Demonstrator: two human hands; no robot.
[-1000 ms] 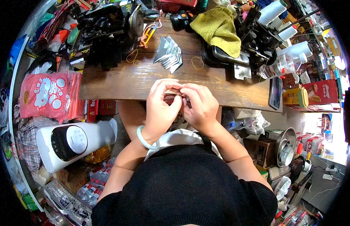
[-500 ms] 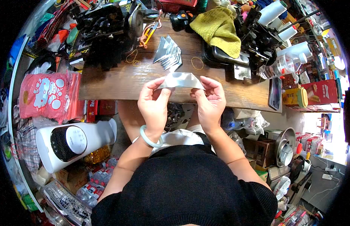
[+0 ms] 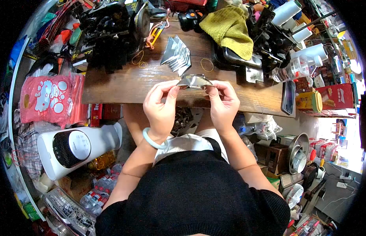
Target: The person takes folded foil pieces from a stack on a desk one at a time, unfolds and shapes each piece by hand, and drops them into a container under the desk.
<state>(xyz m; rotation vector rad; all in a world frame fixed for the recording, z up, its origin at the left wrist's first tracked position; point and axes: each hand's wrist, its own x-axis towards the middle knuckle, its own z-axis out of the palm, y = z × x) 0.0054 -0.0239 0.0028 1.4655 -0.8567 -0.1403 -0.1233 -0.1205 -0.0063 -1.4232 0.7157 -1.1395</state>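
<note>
A shiny silver strip of foil-like sheet is stretched between my hands above the table's front edge, its middle bowed up. My left hand, with a pale bangle at the wrist, pinches one end between thumb and fingers. The other end is pinched by my right hand. Just beyond the strip lies a fanned stack of folded silver pieces. Rubber bands lie on either side of that stack, one to its right and others to its left.
The wooden table carries dark machinery at the back left. A yellow-handled cutter lies near it. To the right are a yellow-green cloth, a clear bottle and a phone-like dark slab. A white appliance stands lower left.
The silver strip has tilted, so its face looks darker and narrower. My hands have turned slightly and my right hand has shifted a little to the right.
</note>
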